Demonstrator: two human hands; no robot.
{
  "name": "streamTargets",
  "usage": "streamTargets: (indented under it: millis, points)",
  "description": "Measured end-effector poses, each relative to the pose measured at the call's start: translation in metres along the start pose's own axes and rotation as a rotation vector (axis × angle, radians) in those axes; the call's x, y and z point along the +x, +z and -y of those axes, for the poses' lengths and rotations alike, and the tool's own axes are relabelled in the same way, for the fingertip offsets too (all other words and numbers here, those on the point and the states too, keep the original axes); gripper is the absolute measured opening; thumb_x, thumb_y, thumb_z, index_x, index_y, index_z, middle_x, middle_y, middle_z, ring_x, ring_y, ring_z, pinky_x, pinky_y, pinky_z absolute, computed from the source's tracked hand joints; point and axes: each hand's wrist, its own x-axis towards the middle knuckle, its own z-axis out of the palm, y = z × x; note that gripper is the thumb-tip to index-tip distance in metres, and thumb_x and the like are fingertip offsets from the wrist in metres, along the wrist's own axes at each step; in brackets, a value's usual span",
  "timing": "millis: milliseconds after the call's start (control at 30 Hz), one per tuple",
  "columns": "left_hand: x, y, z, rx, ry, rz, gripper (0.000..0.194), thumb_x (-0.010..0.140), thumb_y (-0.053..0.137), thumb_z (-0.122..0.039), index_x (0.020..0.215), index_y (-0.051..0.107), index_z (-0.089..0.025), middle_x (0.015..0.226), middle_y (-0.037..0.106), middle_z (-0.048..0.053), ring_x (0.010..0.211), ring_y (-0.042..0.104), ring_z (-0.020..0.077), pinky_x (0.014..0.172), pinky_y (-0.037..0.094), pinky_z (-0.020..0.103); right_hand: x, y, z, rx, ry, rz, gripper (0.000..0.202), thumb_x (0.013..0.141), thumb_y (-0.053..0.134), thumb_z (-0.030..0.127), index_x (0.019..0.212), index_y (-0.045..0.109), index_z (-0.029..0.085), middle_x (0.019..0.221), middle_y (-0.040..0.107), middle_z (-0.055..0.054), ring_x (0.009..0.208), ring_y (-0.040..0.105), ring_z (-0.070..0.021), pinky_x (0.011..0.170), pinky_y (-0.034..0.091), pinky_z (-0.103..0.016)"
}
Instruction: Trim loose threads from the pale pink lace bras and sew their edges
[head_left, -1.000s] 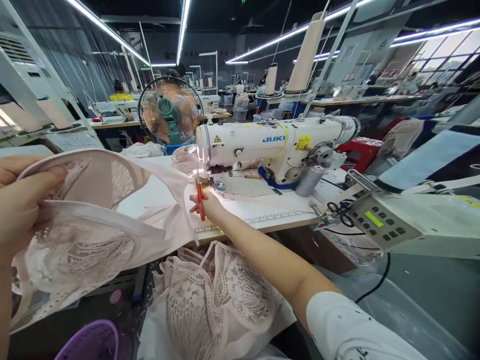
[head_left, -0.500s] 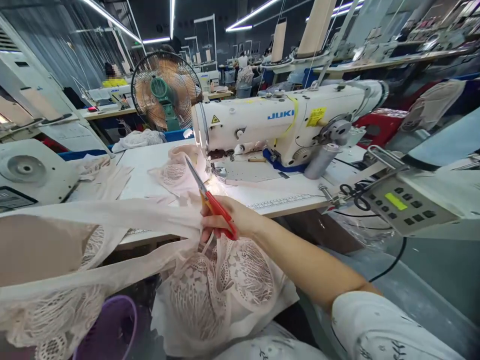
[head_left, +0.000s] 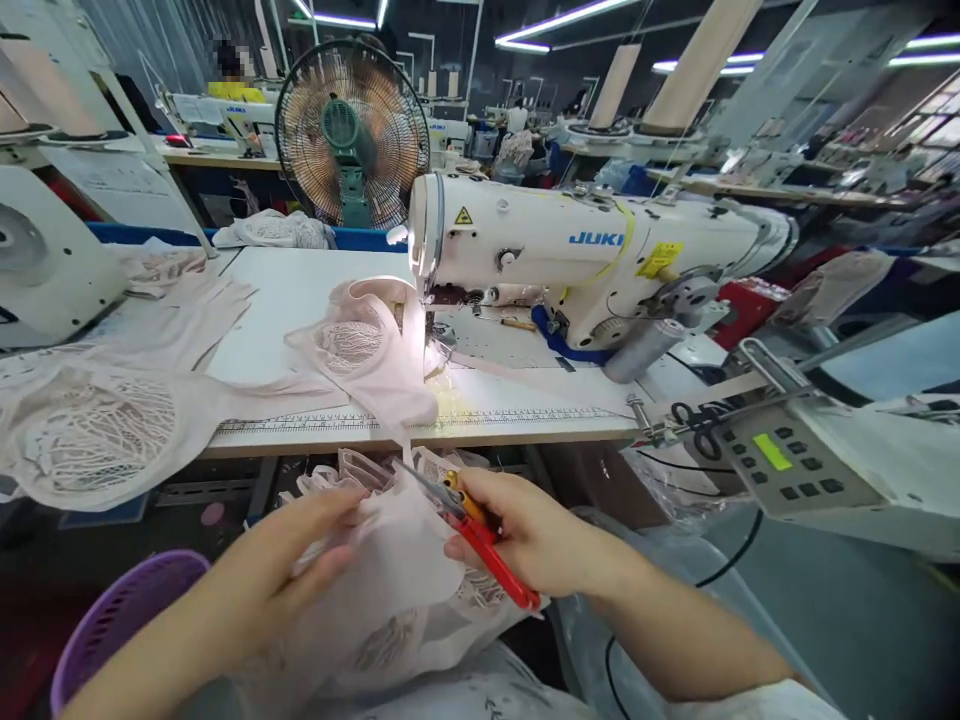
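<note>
My right hand [head_left: 551,535] is closed around red-handled scissors [head_left: 499,565]. Their blades point up and left, over a narrow fabric strip at the table's front edge. My left hand [head_left: 289,555] has its fingers and thumb apart, against the pale pink bra [head_left: 412,550] gathered over my lap. Lace shows on its lower part. Under the sewing machine's lit needle area lies another bra piece [head_left: 352,340] with a lace cup, its strap hanging toward the scissors. A further lace cup [head_left: 97,435] drapes over the table's left front edge.
The white JUKI sewing machine [head_left: 525,235] stands on the table, with a control box [head_left: 802,460] at right. A purple basket [head_left: 124,610] is low at left. Behind are a fan [head_left: 352,135], more machines and a person in yellow [head_left: 236,90].
My left hand has come into view at the bra. My right hand with the scissors has moved lower and to the right. Bra pieces at left now lie draped on the table instead of stretched across.
</note>
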Motion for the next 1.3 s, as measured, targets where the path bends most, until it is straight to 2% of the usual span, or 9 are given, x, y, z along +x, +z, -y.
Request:
streamTargets:
  millis: [133,267,367,433,533,667,1033,1200,1300]
  points:
    - [0.044,0.032,-0.025,-0.257,0.109,0.19,0.036,0.089,0.046,-0.036,0.121,0.059,-0.025,0.121,0.064,0.007,0.108,0.059,0.0243,0.095,0.046,0.035,-0.007,0.008,-0.005,0.293,0.061,-0.024,0.024,0.077,0.062,0.032,0.074,0.042,0.019,0.07,0.039,0.004,0.058,0.035,-0.0078,0.053,0.034,-0.021]
    - [0.056,0.038,-0.029,-0.571,0.042,0.176,0.031,0.087,0.049,-0.04,0.106,0.066,-0.022,0.105,0.068,0.006,0.098,0.061,0.0216,0.085,0.049,0.029,-0.011,-0.007,-0.016,0.357,0.081,0.093,0.038,0.076,0.063,0.052,0.078,0.045,0.019,0.077,0.05,0.0,0.063,0.045,-0.0108,0.057,0.041,-0.024]
    - [0.057,0.037,-0.021,-0.682,-0.016,0.166,0.029,0.084,0.05,-0.041,0.086,0.069,-0.019,0.089,0.068,0.006,0.085,0.062,0.0206,0.077,0.05,0.029,-0.006,-0.029,-0.026,0.192,0.08,0.251,0.055,0.07,0.057,0.071,0.086,0.048,0.019,0.088,0.055,-0.006,0.071,0.052,-0.0146,0.063,0.045,-0.027]
    - [0.058,0.036,-0.017,-0.72,-0.033,0.169,0.028,0.083,0.05,-0.04,0.08,0.069,-0.019,0.083,0.069,0.004,0.079,0.061,0.019,0.073,0.049,0.028,0.0,-0.043,-0.032,-0.029,0.089,0.373,0.059,0.071,0.05,0.076,0.083,0.049,0.018,0.08,0.052,-0.003,0.067,0.047,-0.0135,0.06,0.042,-0.025]
    - [0.059,0.035,-0.015,-0.743,-0.025,0.159,0.028,0.082,0.051,-0.039,0.077,0.069,-0.019,0.077,0.068,0.003,0.071,0.059,0.0165,0.067,0.047,0.025,0.012,-0.056,-0.041,-0.248,0.068,0.526,0.059,0.078,0.038,0.074,0.075,0.05,0.017,0.07,0.044,0.001,0.06,0.039,-0.011,0.054,0.034,-0.022]
    - [0.058,0.038,-0.011,-0.756,-0.043,0.189,0.029,0.082,0.051,-0.039,0.075,0.069,-0.017,0.072,0.064,0.003,0.065,0.054,0.0147,0.061,0.044,0.025,0.024,-0.056,-0.047,-0.279,0.057,0.6,0.054,0.084,0.036,0.067,0.074,0.05,0.017,0.068,0.044,0.001,0.06,0.038,-0.0107,0.054,0.033,-0.022]
    - [0.059,0.038,-0.008,-0.744,-0.037,0.248,0.026,0.081,0.049,-0.035,0.07,0.063,-0.016,0.064,0.055,-0.001,0.06,0.047,0.0121,0.057,0.038,0.023,0.047,-0.055,-0.03,-0.261,0.204,0.577,0.054,0.073,0.054,0.07,0.065,0.045,0.017,0.061,0.035,0.005,0.055,0.031,-0.0084,0.049,0.025,-0.02]
    - [0.055,0.034,-0.006,-0.645,0.014,0.227,0.027,0.085,0.049,-0.032,0.07,0.064,-0.016,0.068,0.058,0.001,0.064,0.052,0.0135,0.061,0.042,0.024,0.041,-0.052,-0.037,-0.132,0.271,0.378,0.054,0.069,0.061,0.067,0.06,0.042,0.017,0.056,0.031,0.006,0.052,0.028,-0.007,0.047,0.023,-0.02]
    - [0.048,0.032,-0.007,-0.621,0.119,0.156,0.026,0.089,0.047,-0.029,0.076,0.066,-0.018,0.082,0.066,0.004,0.076,0.06,0.0162,0.071,0.047,0.026,0.036,-0.038,-0.042,0.014,0.18,0.216,0.047,0.072,0.062,0.061,0.067,0.046,0.016,0.06,0.044,0.004,0.055,0.039,-0.0087,0.05,0.033,-0.021]
